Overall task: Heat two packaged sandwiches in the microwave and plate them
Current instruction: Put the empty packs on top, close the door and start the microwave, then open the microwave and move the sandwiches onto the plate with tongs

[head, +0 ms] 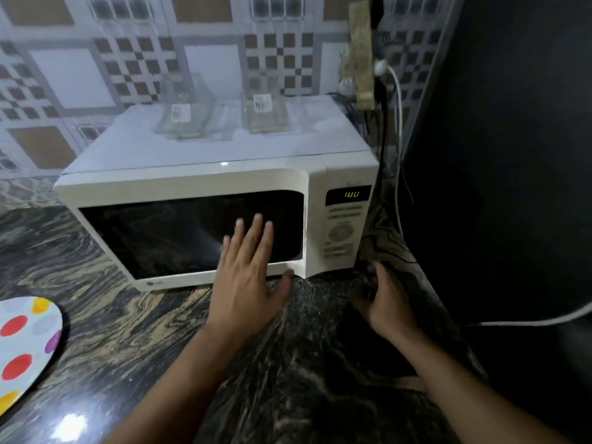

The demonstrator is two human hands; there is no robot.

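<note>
Fingers (253, 232) of the left hand (246, 277) straight and spread flat against the dark door of the microwave (205, 219), grasping nothing; right hand (384, 302) loosely curled and empty over the bench (134, 331) near its right edge. Could rock or slide the microwave backward if pushed hard, or leave the door unlatched if pushed too lightly. No sandwiches visible anywhere, presumably behind the dark glass; green digits lit on the display (351, 194), spotted plate (22, 347) waiting at the left edge.
</note>
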